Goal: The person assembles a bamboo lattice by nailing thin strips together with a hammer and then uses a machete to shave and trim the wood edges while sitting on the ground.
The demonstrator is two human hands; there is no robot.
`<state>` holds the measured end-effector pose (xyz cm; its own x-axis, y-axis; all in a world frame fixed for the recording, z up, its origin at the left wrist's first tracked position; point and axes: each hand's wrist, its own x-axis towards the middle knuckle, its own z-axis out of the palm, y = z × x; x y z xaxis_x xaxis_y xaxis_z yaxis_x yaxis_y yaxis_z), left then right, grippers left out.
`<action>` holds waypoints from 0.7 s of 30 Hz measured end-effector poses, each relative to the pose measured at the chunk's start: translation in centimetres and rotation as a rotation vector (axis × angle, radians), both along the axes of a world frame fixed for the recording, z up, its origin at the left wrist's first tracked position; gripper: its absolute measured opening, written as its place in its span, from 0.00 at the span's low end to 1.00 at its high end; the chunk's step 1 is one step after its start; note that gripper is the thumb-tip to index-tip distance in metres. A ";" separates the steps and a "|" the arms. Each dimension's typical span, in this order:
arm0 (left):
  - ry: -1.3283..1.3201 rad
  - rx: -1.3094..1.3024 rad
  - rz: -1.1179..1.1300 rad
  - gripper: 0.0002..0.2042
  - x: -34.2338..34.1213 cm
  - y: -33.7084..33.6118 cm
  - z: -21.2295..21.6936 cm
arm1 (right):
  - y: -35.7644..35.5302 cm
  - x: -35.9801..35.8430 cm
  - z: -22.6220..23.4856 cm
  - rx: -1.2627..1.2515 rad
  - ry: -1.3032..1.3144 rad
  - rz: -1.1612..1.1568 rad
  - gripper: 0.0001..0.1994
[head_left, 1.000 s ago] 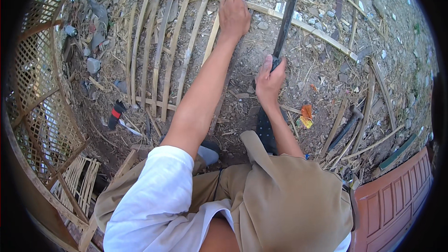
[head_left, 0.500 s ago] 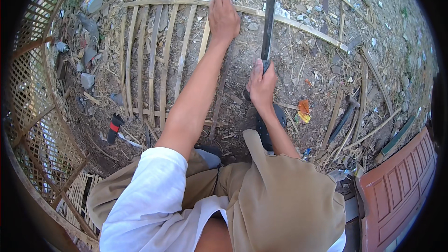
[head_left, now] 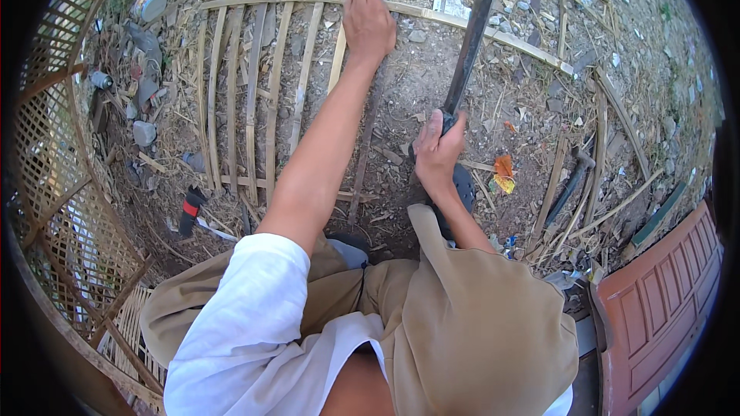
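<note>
Two hands at work, fingers first: right hand [head_left: 437, 148] wrapped tight round the handle of a long dark blade [head_left: 470, 45], knuckles toward the camera, steel slanting up and away over the bare ground [head_left: 493, 77]; left hand [head_left: 368, 21] stretched far forward, palm down, fingers curled over the upper end of one pale bamboo slat [head_left: 337, 62], just where that slat meets the long cross strip [head_left: 432, 14]. Likely heavy toward the tip, that blade, rigid and sharp along one edge, so best held by the handle alone, well behind the steel. Slat probably light, springy and stiff along its length, apt to split lengthwise and throw splinters at a cut edge; safest held flat on the broad face near an end, clear of the blade's path. Further out, to the left, a row of similar bamboo slats [head_left: 250, 100] lying side by side on the ground, a red-and-black tool [head_left: 190, 212] near their lower ends, a woven lattice panel [head_left: 54, 177] at the left edge. To the right, loose sticks and an orange scrap [head_left: 504, 169], then a reddish panelled door [head_left: 655, 308] at the lower right corner.
</note>
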<state>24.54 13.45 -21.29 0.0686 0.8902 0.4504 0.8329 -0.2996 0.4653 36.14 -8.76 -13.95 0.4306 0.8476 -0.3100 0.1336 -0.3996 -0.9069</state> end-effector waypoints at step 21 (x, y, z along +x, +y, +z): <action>0.025 0.003 -0.014 0.05 -0.1 0.0 -0.3 | -2.0 -0.4 -1.7 -0.197 -0.146 0.188 0.16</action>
<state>24.45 13.48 -21.55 0.0925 0.8877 0.4511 0.8400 -0.3128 0.4433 35.74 -10.72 -15.64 0.3240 0.8465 -0.4223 0.3454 -0.5215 -0.7802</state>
